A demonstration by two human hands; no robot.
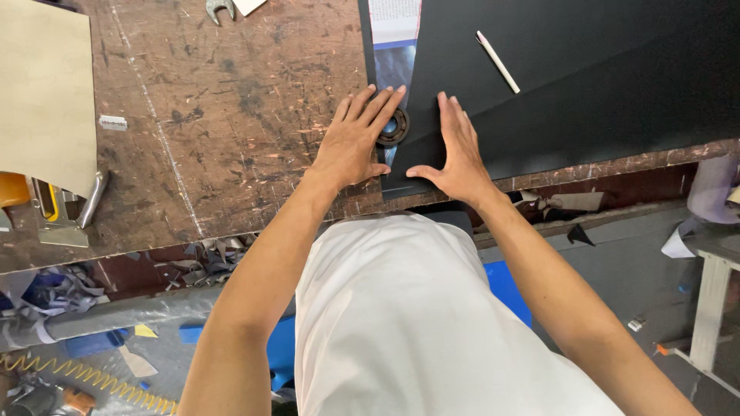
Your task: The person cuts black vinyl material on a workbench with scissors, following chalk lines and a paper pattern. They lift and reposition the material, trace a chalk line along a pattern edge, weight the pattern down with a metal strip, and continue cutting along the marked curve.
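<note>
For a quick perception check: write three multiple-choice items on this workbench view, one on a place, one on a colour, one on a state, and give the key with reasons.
1. Where does the white pen-like tool lie?
A. On the black sheet
B. On the floor
C. In the left hand

2. What colour is the large sheet under the right hand?
A. Yellow
B. Black
C. Green

3. How is the right hand set?
A. Closed in a fist
B. Lifted off the table
C. Flat, fingers stretched, on the sheet

Key:
1 A, the tool rests on the sheet's upper part, away from both hands.
2 B, the sheet is plainly black against the scratched brown table.
3 C, the palm presses down with open fingers, while the left hand lies beside it with its fingers on a dark round ring.
</note>
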